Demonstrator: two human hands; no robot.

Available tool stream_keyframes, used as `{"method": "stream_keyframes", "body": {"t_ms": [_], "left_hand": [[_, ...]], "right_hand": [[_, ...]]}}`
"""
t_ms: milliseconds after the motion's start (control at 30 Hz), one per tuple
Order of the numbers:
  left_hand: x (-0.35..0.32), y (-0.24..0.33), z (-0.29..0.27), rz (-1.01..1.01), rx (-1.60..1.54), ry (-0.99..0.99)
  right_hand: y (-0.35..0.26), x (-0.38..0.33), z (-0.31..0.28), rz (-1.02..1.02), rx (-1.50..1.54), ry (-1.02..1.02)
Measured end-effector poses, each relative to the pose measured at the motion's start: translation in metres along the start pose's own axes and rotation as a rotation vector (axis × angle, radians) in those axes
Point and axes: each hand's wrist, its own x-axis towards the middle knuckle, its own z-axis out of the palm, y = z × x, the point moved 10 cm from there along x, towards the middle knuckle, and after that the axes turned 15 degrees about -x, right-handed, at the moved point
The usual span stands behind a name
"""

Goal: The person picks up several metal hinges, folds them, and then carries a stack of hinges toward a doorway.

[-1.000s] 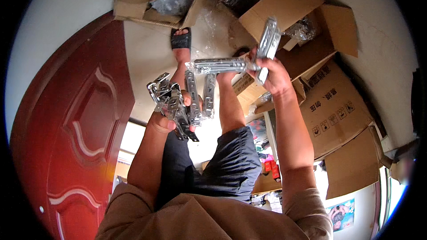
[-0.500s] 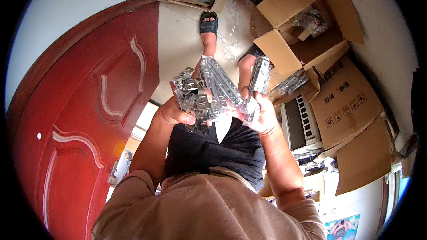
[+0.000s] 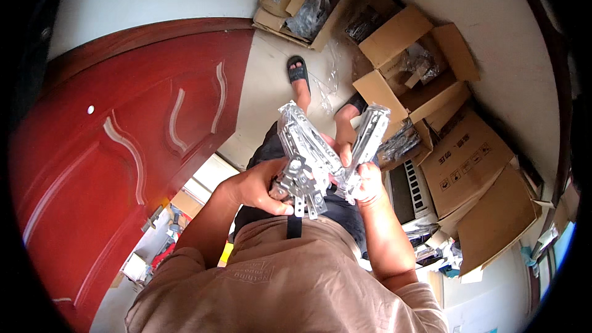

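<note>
My left hand (image 3: 259, 186) is closed around a cluster of loose-looking silver metal brackets (image 3: 297, 177), some with punched holes. Their lower ends stick out toward my waist. My right hand (image 3: 369, 185) grips a long pack of metal strips in clear plastic (image 3: 374, 131), which points up and away from me. A second plastic-wrapped pack of metal strips (image 3: 308, 137) slants across between the hands and meets the first near my right fingers, forming a V. Its lower end touches or overlaps the brackets; glare and plastic hide which hand bears it.
A red panelled door (image 3: 154, 123) fills the left side. Ahead on the tiled floor (image 3: 262, 74) stands a cardboard box holding plastic bags (image 3: 320, 37). Another open cardboard box (image 3: 431, 95) is at the right, with a closed-sided carton (image 3: 468, 160) and a white appliance (image 3: 410, 194) nearer me.
Both hands have come lower, closer to my waist, still holding the metal parts. The brackets in my left hand have turned, their ends now pointing toward me. The whole view has shifted.
</note>
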Motion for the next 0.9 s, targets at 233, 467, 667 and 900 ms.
{"method": "stream_keyframes", "body": {"t_ms": [233,467,667,900], "left_hand": [[-0.035,0.045,0.081,0.138,0.656,-0.117],[-0.089,0.078,0.121,0.194,0.910,-0.192],[-0.168,0.107,0.095,0.263,0.791,-0.074],[-0.232,0.116,0.056,0.481,0.362,-0.010]], "right_hand": [[-0.041,-0.017,0.082,-0.161,-0.244,-0.190],[-0.045,-0.037,0.146,-0.472,-0.450,-0.415],[-0.017,-0.041,0.219,-0.478,-0.662,-0.317],[0.027,-0.039,0.313,-0.276,-1.088,-0.199]]}}
